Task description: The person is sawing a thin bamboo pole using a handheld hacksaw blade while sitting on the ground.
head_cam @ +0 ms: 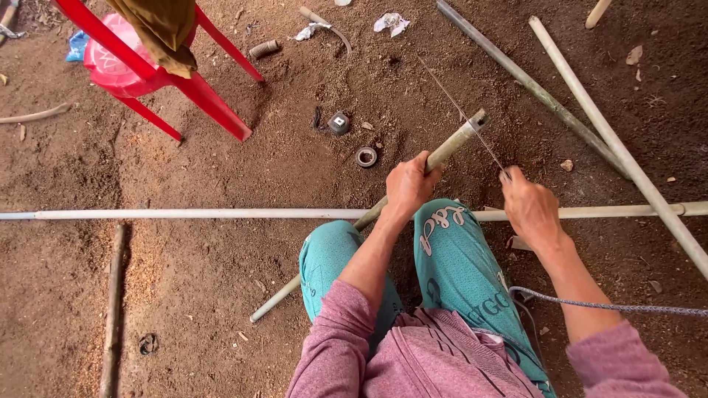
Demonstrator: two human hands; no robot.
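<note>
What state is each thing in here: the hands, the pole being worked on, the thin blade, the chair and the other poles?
Left hand: closed around the bamboo pole.
Right hand: gripping the lower end of the thin blade.
Bamboo pole: tilted, cut end raised, far end on the dirt ground.
Thin blade: laid across the pole near its cut end.
Red plastic chair: standing, cloth draped over it.
Long white pole: lying flat.
Two poles: lying flat, at right.

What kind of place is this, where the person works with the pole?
Probably an outdoor or open-sided workshop yard with a bare dirt floor. Sawdust lies scattered on the soil, long poles rest on the ground, and a red plastic chair stands nearby.
</note>
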